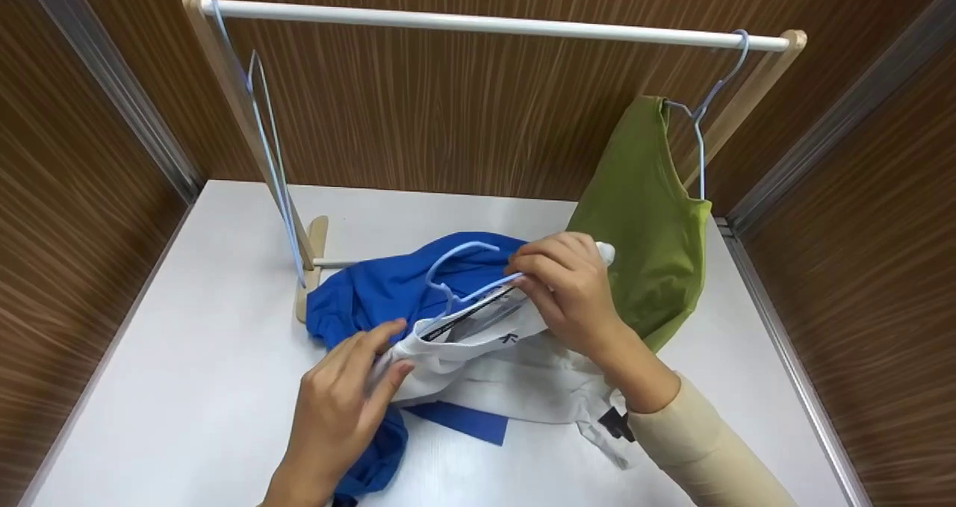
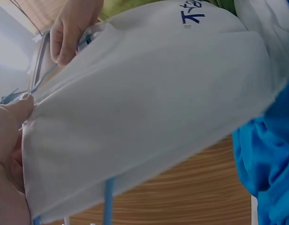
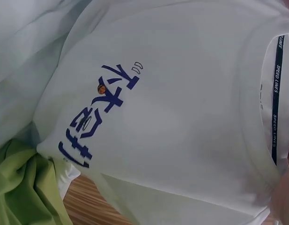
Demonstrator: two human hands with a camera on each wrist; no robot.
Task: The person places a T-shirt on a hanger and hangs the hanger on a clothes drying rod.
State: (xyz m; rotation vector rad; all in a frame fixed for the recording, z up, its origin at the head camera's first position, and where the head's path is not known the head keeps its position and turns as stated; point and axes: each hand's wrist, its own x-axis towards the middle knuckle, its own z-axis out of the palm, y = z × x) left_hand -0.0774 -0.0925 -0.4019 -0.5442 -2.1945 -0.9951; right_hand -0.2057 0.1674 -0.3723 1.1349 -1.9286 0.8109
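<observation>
A white T-shirt (image 1: 515, 395) with dark printed lettering is held up over the table, its collar spread around a light-blue clothes hanger (image 1: 489, 287). The hanger's hook stands out above the neck opening, and its lower part is hidden in the shirt. My left hand (image 1: 340, 395) pinches the shirt's left shoulder between thumb and fingers; in the left wrist view the thumb (image 2: 22, 110) presses on the fabric's edge. At the collar's other side, my right hand (image 1: 571, 290) pinches the hanger's arm together with the neckline. Dark neck tape (image 3: 276, 103) shows inside the collar.
Blue clothing (image 1: 388, 283) lies bunched on the white table (image 1: 209, 387) behind and below the shirt. A green garment (image 1: 642, 193) hangs at the right end of the rack's white bar (image 1: 478, 22). Bare hangers (image 1: 269, 148) hang at its left end, beside the wooden post.
</observation>
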